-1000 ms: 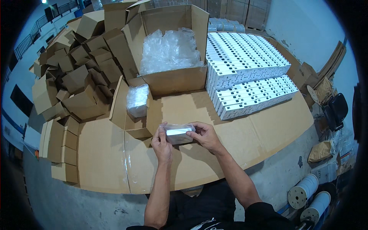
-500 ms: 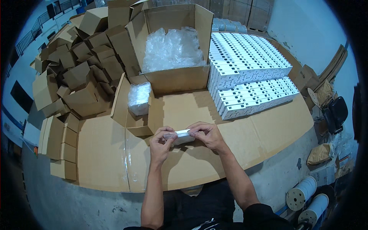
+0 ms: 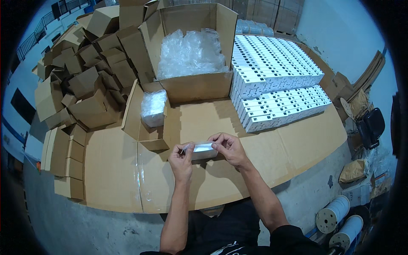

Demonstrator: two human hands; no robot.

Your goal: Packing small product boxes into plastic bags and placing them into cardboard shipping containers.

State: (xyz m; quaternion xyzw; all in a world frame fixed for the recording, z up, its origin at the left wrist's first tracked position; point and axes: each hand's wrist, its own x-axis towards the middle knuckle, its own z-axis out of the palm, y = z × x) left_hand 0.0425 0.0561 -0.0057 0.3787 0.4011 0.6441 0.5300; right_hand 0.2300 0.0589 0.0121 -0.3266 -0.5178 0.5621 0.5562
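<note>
Between my two hands, above the front half of the cardboard-covered table, is a small white box in clear plastic wrap (image 3: 204,154). My left hand (image 3: 181,163) is closed, its thumb and fingers pinching the wrap at the left end. At the opposite end my right hand (image 3: 231,149) pinches the wrap's upper edge with thumb and forefinger. Just beyond my left hand stands an open cardboard carton (image 3: 146,127), with plastic-wrapped packs (image 3: 154,108) stacked inside it. The underside of the held box is hidden.
A large open carton full of clear plastic bags (image 3: 191,55) stands at the back. Rows of white boxes (image 3: 276,80) are stacked at right. Many empty cardboard boxes (image 3: 95,102) are heaped at left. Cable spools (image 3: 333,214) lie on the floor at right.
The wrapped box has tipped, so more of its shiny top and front shows. My left hand has shifted slightly down and right; my right fingers have risen a little.
</note>
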